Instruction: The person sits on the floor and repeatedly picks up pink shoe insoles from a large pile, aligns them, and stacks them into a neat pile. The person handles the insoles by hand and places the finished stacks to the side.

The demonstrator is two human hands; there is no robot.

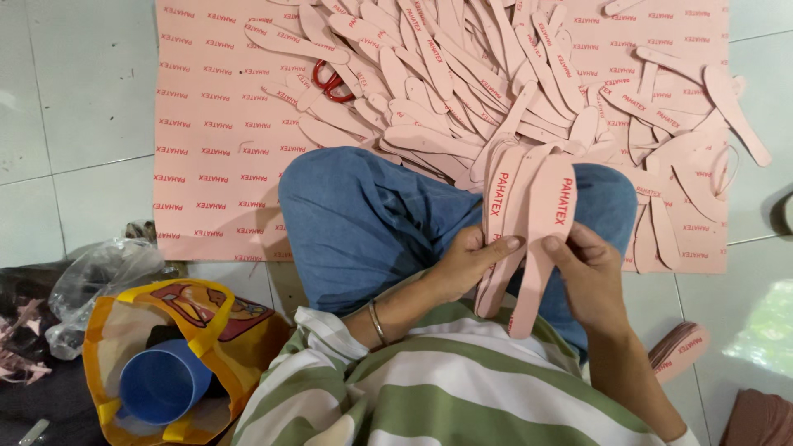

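Mid-stacking: my left hand (467, 260) and right hand (591, 277) both grip the pink insole stack (520, 223). Next, I'd guess: square edges, add from the pile (462, 83).

Bright, even daylight, soft shadows, sharp centre, slight glare on the floor tiles (58, 91).

Pale pink insoles (529, 223) with red lettering fan out between my hands, matching the pink heap (462, 74) and the pink, red-printed sheet (215, 149) on the far white-tiled floor (74, 99). Red-handled scissors (330, 83) show among the heap. My jeans (363, 223) are blue, my shirt (438, 388) striped green and white. At near left, a yellow bag (206, 322) holds a blue cup (163, 381).
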